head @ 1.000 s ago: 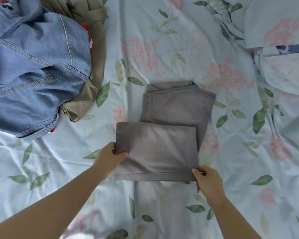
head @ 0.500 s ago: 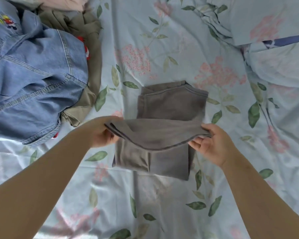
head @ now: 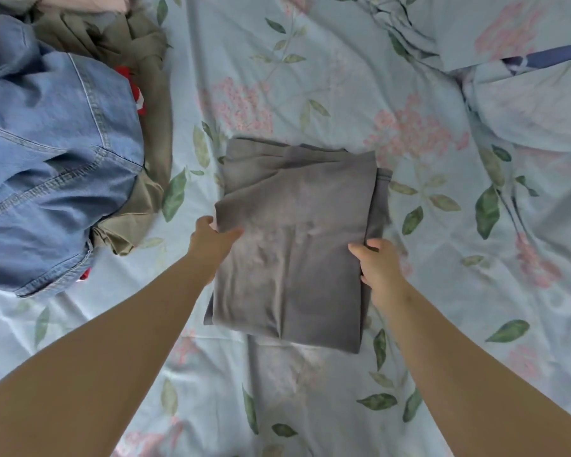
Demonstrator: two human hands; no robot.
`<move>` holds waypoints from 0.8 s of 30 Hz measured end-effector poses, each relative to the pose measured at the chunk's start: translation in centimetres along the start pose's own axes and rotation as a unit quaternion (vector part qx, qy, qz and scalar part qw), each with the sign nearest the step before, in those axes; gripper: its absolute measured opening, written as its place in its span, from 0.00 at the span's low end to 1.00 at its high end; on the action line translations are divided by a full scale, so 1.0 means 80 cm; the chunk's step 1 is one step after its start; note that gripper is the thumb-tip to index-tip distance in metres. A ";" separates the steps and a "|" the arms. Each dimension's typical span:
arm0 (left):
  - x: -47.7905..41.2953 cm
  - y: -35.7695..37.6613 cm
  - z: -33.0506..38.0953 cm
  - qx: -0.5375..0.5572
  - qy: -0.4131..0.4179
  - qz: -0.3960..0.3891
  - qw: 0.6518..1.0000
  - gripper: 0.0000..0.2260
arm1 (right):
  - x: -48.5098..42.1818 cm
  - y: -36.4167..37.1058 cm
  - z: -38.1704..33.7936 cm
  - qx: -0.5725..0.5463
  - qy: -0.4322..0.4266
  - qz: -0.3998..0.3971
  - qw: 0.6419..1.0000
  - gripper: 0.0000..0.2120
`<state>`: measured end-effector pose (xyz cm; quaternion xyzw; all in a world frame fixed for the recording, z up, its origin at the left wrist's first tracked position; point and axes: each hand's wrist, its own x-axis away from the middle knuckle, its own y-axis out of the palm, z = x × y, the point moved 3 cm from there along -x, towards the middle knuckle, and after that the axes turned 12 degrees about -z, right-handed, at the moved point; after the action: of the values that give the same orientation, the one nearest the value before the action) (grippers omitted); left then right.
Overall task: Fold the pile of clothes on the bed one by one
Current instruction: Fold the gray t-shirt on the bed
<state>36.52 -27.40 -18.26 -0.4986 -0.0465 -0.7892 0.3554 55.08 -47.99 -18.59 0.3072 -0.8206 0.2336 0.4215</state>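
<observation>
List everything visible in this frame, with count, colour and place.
grey folded cloth garment: one, grey, bed centre
blue denim jacket: one, blue, left, atop pile
olive-brown fabric garment: one, olive, beneath the jacket
red fabric: count unclear, red, peeking from under jacket
pale pink cloth: one, pink, top-left corner
floral light-blue bedsheet: one, light blue, under everything
left hand: one, gripping grey garment's left edge
right hand: one, gripping its right edge
</observation>
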 end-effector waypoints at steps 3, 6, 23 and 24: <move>-0.007 0.000 -0.006 0.084 0.011 -0.005 0.996 0.30 | -0.011 0.008 -0.006 0.000 -0.032 0.017 0.999 0.22; -0.023 -0.004 0.019 0.122 0.049 -0.015 0.991 0.21 | -0.025 0.012 -0.033 -0.051 -0.064 0.035 0.996 0.22; -0.051 0.012 0.127 0.129 0.173 -0.083 0.973 0.28 | -0.025 -0.034 -0.097 -0.058 -0.220 0.070 0.971 0.04; -0.049 0.020 0.117 0.103 0.143 -0.094 0.980 0.30 | -0.026 -0.035 -0.085 -0.069 -0.184 0.053 0.979 0.06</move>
<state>45.56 -22.59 -17.25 -0.3344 -0.1228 -0.8734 0.3322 61.73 -44.95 -16.33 0.2713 -0.9135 0.1374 0.2703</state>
